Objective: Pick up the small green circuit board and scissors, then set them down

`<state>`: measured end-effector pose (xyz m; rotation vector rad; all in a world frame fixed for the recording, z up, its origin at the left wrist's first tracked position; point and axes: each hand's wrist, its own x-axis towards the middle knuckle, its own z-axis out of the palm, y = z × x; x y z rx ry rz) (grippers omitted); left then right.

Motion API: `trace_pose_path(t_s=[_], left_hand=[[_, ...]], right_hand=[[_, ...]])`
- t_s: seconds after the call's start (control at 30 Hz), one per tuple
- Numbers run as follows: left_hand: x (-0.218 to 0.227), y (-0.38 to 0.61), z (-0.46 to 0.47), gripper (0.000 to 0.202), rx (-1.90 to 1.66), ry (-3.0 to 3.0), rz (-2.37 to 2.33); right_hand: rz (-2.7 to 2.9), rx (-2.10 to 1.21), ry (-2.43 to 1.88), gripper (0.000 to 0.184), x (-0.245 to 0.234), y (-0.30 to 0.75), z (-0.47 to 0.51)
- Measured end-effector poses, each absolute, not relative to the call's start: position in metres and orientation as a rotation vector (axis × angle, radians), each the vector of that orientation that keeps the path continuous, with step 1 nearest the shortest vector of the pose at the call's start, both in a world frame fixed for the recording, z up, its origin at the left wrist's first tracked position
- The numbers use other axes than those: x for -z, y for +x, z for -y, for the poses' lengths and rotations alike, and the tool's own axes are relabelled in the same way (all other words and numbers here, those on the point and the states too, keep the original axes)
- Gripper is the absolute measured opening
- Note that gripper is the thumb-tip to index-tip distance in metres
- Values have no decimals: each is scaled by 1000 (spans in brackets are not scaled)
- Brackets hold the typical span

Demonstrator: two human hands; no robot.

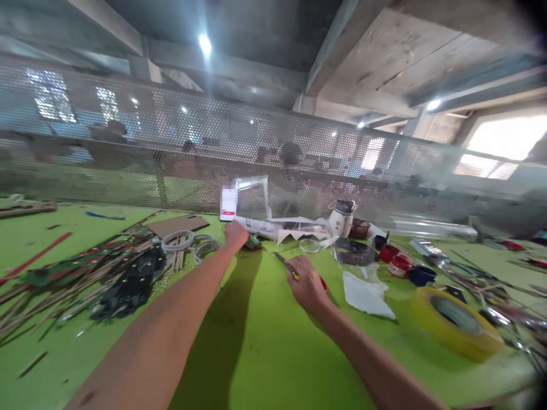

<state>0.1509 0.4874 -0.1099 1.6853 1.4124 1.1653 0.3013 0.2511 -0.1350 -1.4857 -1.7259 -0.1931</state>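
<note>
Jutting from right hand [308, 286] toward left hand [236, 234], seemingly a cutter [284, 265].

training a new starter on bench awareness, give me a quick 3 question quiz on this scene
1. True or false: the right hand holds a slim yellow-and-dark tool.
2. Which lies nearest the right edge of the bright green table? A white paper sheet B wide yellow tape roll C pale plastic rings
3. Which hand reaches farther across the table?
Key: 1 true; 2 B; 3 the left hand.
</note>
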Motion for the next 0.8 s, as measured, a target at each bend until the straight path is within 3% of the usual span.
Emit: trace_pose_path(t_s=[0.4, 0.63, 0.8], left_hand=[[81, 81, -464, 34, -934, 2110, -1714], [106, 37, -407, 28, -530, 2355, -1721], [116, 35, -389, 27, -472, 2440, -1759]], right_hand=[[1678, 231, -1922, 21, 127, 328, -253], [1826, 98, -2166, 28, 131, 329, -249], [1895, 9, -2231, 25, 127, 329, -247]])
